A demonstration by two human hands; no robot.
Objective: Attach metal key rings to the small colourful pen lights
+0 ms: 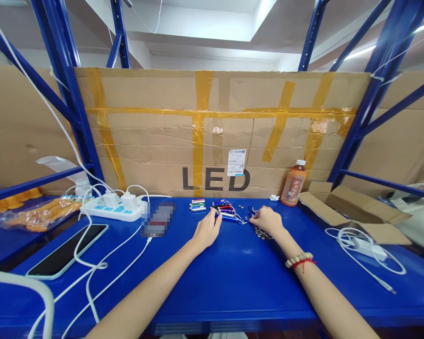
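My left hand (209, 228) is closed in a pinch beside a pile of small metal tubes (228, 214), which look like keychain flashlights in blue, red and purple. A bit of blue tube shows between its fingertips. Silvery clips hang off some of the tubes. To the left of the pile, several more tubes (198, 205) in red, green and blue lie in a neat row. My right hand (268, 220) is pinched shut over a heap of small round metal pieces (262, 233). Whatever its fingertips hold is hidden. Close to them lies a blue clip (251, 210).
On the blue table (226, 278), a power strip (115, 207), a phone (69, 249) and white cables are at left. An orange drink bottle (294, 183), an open cardboard box (342, 207) and a coiled charger cable (365, 252) stand right. A cardboard sheet (155, 141) closes off the back.
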